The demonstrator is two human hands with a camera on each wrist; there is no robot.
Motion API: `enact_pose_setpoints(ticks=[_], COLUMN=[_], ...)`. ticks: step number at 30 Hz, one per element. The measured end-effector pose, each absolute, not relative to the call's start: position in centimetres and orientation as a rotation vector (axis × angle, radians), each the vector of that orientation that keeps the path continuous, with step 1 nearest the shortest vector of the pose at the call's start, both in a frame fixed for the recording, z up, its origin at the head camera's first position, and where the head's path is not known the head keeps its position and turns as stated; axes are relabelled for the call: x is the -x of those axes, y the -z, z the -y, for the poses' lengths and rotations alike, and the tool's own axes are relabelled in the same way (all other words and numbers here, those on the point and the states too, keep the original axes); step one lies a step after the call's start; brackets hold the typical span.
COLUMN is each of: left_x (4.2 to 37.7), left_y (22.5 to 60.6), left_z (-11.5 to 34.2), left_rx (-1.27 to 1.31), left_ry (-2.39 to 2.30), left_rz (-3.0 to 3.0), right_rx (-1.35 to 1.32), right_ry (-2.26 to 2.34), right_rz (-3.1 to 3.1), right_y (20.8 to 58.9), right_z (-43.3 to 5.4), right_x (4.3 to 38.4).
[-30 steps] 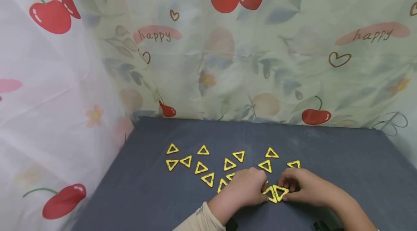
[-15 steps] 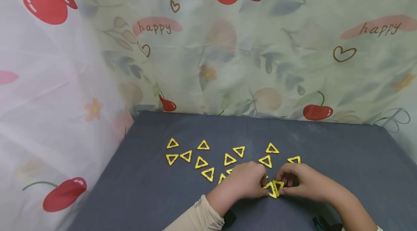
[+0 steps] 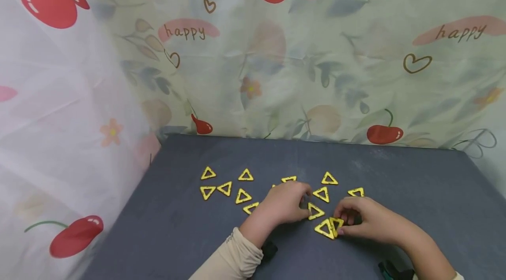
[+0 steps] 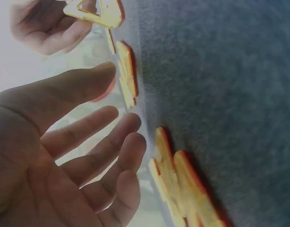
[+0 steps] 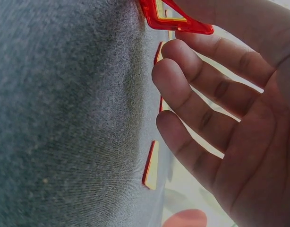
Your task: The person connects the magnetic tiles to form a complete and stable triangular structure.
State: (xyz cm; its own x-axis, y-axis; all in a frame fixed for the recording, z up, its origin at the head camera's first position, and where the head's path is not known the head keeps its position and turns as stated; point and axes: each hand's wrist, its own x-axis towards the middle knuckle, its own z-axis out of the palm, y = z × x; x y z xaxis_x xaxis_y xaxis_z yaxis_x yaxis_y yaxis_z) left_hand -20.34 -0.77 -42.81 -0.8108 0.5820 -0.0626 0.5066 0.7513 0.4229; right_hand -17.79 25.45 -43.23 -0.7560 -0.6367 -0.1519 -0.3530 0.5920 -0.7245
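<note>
My right hand (image 3: 365, 217) pinches a small yellow triangle tile (image 3: 337, 225) between thumb and fingers. In the right wrist view the held tile (image 5: 175, 19) shows a red face. It stands tilted, one edge against a second triangle tile (image 3: 325, 229) lying flat on the table. My left hand (image 3: 285, 203) holds nothing; the left wrist view shows its fingers (image 4: 105, 156) loosely bent and spread. Its fingertips are right at another triangle tile (image 3: 316, 211), just behind the joined pair. Several tiles are partly hidden behind the left hand.
On the dark table (image 3: 189, 240) several yellow triangle tiles lie scattered, such as one at the far left (image 3: 207, 173), one at the back (image 3: 329, 178) and one behind the right hand (image 3: 356, 192). A cherry-printed curtain (image 3: 237, 73) hangs behind the table and along its left side.
My left hand has let go of the flat tile and moved left and back, uncovering the tile behind the pair. The right hand has tilted its tile up from lying flat.
</note>
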Motion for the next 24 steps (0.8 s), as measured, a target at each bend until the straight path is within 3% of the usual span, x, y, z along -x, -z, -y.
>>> enact_pose_setpoints(ticks=[24], left_x=[20.3], left_y=[42.96], left_z=[0.43], left_rx=[-0.875], left_ry=[-0.488], left_rz=[-2.698], right_rx=[0.777], right_ry=[0.97], right_rz=[-2.47], right_y=[42.92], right_z=[-25.43], right_x=[17.77])
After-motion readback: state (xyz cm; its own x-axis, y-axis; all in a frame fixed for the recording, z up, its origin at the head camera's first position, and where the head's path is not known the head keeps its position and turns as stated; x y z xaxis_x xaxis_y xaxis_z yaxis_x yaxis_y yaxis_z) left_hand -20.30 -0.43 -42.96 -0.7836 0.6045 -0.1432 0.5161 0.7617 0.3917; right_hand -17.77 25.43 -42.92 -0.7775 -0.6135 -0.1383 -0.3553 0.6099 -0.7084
